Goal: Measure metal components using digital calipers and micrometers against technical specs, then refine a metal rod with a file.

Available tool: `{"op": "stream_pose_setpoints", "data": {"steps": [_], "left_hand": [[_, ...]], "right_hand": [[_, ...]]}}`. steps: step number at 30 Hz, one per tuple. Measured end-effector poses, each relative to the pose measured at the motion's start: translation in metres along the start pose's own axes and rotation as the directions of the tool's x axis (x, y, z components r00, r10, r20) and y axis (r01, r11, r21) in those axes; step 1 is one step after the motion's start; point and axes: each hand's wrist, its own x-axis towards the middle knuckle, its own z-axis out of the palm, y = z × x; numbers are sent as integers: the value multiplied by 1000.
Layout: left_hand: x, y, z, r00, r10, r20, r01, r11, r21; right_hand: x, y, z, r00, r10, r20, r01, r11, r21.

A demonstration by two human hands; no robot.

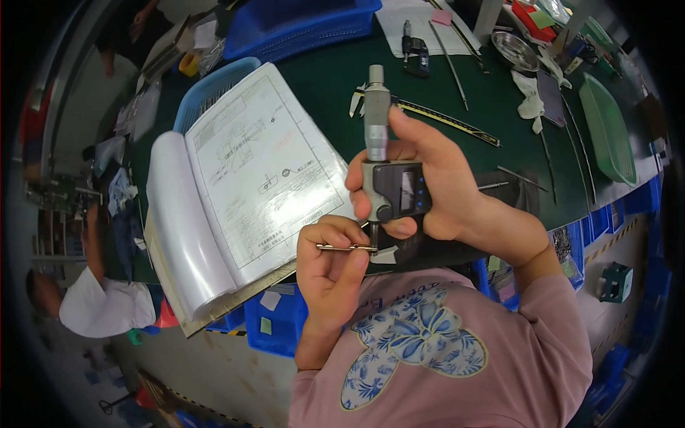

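My right hand (pixel 435 171) is wrapped round a digital micrometer (pixel 376 114), held upright with its thimble pointing away from me and its small screen facing up. Pinched between the thumb and fingers of my left hand (pixel 332 271) is a thin metal pin (pixel 335 247). One end of the pin reaches the micrometer's measuring end; whether the jaws touch it I cannot tell. Left of my hands lies an open binder (pixel 278 171) with a technical drawing in a clear sleeve.
On the green table (pixel 328 78) lie a caliper (pixel 449 123), another micrometer (pixel 416 53) and several thin rods. Blue baskets (pixel 300 28) stand at the back, a green basket (pixel 606 128) at the right. A person in a white shirt (pixel 107 307) is at the far left.
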Motion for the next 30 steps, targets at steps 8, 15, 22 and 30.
{"op": "stream_pose_setpoints", "data": {"steps": [8, 15, 22, 30], "left_hand": [[-1, 4, 0, 964, -208, -164, 182, 970, -158], [-3, 1, -4, 965, -229, -126, 208, 965, -160], [-2, 2, -6, 971, -218, -94, 199, 964, -180], [-3, 3, -10, 968, -230, -105, 207, 960, -188]], "right_hand": [[-2, 0, 2, 997, -63, -35, 58, 989, -140], [-2, 3, 1, 995, -74, -66, 68, 993, -92], [0, 5, -1, 996, -76, -40, 72, 993, -93], [4, 8, -2, 998, -67, -16, 65, 993, -102]]}}
